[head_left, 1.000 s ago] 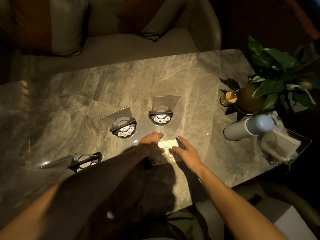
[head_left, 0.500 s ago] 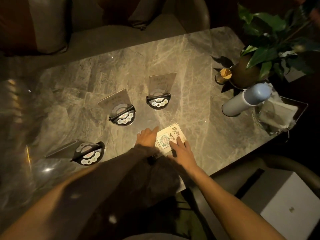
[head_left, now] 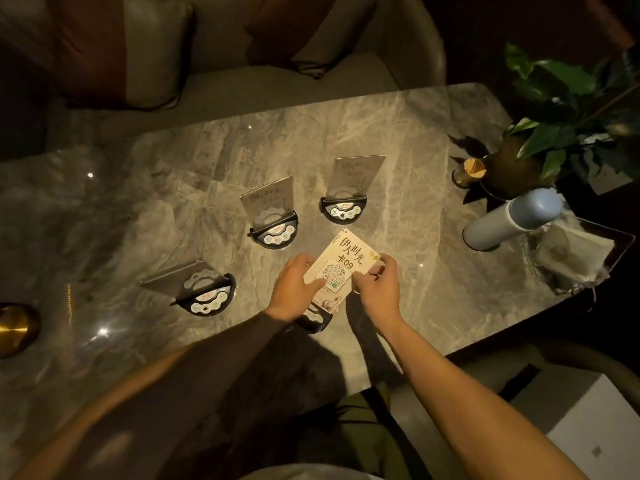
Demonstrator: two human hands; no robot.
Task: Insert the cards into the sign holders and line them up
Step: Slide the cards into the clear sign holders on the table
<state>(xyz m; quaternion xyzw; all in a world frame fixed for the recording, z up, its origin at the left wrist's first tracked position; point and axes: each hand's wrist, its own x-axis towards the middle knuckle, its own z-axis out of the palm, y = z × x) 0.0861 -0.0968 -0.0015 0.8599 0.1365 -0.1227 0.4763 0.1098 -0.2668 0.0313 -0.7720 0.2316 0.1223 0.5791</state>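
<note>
Two hands meet on one card (head_left: 341, 268) at the frame's centre: the left hand (head_left: 294, 289) lays its fingers across the lower left face, while the right hand (head_left: 377, 289) pinches the right edge between thumb and fingers. Thin and light, the card probably bends easily, so edges are the place to grip. Below it a dark holder base (head_left: 315, 318) peeks out. Three sign holders (head_left: 273, 220) with clear panels stand on the marble table (head_left: 415, 140), running toward the left of the frame.
</note>
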